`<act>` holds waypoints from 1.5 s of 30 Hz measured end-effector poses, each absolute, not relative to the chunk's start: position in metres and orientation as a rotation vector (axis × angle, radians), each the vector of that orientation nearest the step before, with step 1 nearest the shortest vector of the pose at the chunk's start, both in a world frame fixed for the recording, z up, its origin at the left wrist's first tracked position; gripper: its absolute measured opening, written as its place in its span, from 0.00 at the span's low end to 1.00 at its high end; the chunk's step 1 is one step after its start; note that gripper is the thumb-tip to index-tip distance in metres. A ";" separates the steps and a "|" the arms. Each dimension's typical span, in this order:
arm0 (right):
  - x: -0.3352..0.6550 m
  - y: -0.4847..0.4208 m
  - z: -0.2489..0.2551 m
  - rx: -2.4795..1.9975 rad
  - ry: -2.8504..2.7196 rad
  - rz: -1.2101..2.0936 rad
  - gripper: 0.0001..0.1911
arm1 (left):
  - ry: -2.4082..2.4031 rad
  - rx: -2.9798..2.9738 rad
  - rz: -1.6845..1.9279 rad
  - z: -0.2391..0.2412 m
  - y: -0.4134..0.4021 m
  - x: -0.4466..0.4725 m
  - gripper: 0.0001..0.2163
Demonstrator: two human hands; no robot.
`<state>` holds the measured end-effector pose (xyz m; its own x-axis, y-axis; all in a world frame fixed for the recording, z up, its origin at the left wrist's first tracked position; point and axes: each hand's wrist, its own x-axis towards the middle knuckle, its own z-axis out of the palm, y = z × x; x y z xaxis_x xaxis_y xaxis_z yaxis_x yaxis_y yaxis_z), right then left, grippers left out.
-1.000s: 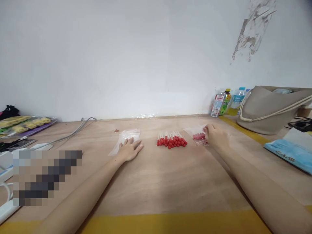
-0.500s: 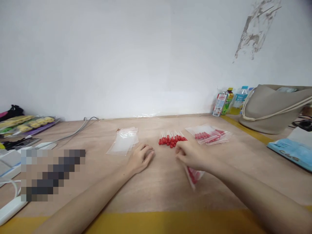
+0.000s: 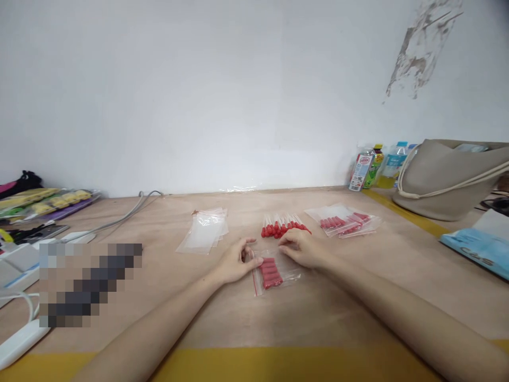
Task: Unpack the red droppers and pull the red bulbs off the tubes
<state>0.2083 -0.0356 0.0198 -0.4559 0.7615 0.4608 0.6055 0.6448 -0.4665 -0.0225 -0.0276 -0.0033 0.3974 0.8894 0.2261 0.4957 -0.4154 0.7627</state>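
Note:
A small clear zip bag (image 3: 272,271) filled with red-tipped pieces lies on the wooden table (image 3: 246,318) between my hands. My left hand (image 3: 235,261) pinches the bag's left edge near its red zip line. Curled fingers of my right hand (image 3: 302,248) press on the bag's upper right edge. Just beyond lies a loose row of red-tipped white sticks (image 3: 283,226). Left of it sits a stack of empty clear bags (image 3: 204,232). To the right rest several filled bags (image 3: 345,223).
A beige bag (image 3: 445,178), drink bottles and a carton (image 3: 374,164) stand at the back right, with a blue packet (image 3: 477,249) in front. Cables (image 3: 119,217), white devices (image 3: 19,265) and yellow-and-purple packets (image 3: 47,201) occupy the left. A yellow stripe marks the near table edge.
My right hand took one filled bag from the right pile and brought it to the table's middle. My left hand left the empty bags and came to grip that bag's left edge.

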 end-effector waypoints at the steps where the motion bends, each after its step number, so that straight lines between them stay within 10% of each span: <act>1: 0.215 -0.035 0.017 -1.083 -2.218 0.288 0.05 | 1.165 2.051 0.857 -0.005 -0.027 -0.022 0.25; 31: 0.211 -0.037 0.003 -0.962 -2.134 0.140 0.10 | 1.140 1.578 1.056 0.004 -0.022 -0.017 0.19; 40: 0.196 -0.049 0.005 -0.880 -2.336 0.245 0.25 | 1.166 1.566 1.071 0.000 -0.015 0.004 0.20; 45: 0.190 -0.046 0.005 -0.853 -2.240 0.187 0.16 | 1.106 1.475 1.062 0.005 -0.017 0.005 0.23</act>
